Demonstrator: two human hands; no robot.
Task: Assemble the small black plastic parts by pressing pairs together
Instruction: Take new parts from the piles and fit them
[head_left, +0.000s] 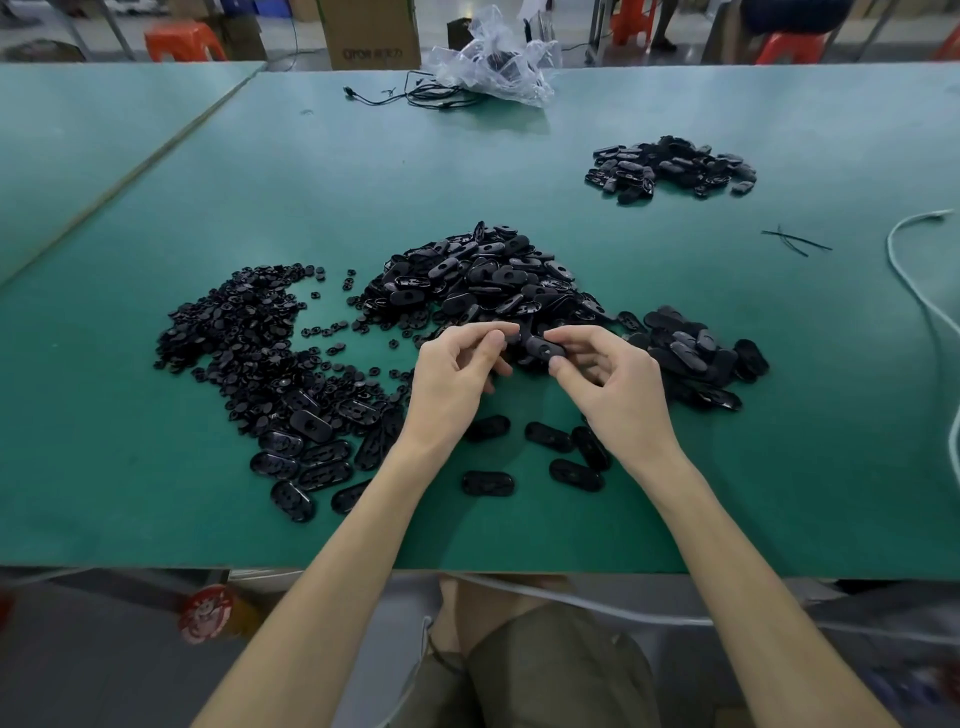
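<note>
The left hand (457, 371) and right hand (610, 384) are held together just in front of the central heap of oval parts (478, 275). An oval black part (543, 349) is pinched by the right hand's fingers; the left hand's fingertips are closed at the part's left end, though what they grip cannot be told. A spread of small round parts (239, 338) lies left of the heap, and a smaller pile (670, 166) is seen well behind it to the right, all on the green table (519, 161).
</note>
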